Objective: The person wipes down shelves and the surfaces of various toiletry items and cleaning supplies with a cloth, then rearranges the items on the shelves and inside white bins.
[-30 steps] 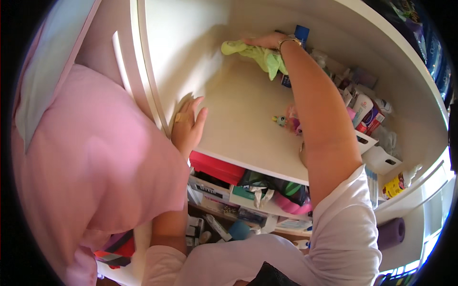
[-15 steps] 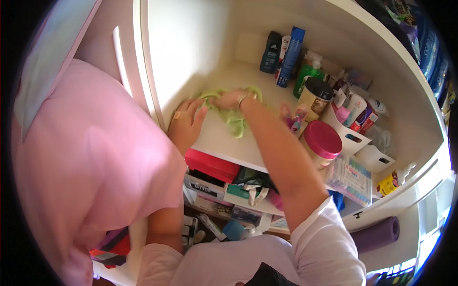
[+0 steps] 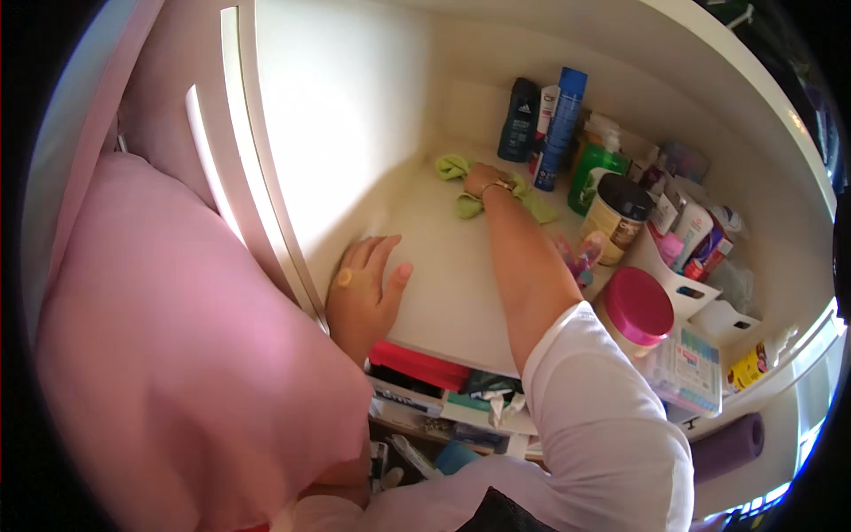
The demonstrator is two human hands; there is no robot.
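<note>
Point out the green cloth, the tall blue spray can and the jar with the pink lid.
green cloth (image 3: 468, 207): head view, on the fold left of the right hand's wrist.
tall blue spray can (image 3: 560, 133): head view, mid-body.
jar with the pink lid (image 3: 638, 306): head view, top of the lid.

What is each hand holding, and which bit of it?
The right hand presses on the middle of a green cloth, whose ends stick out on both sides. The left hand holds nothing; it lies flat on the white shelf.
</note>
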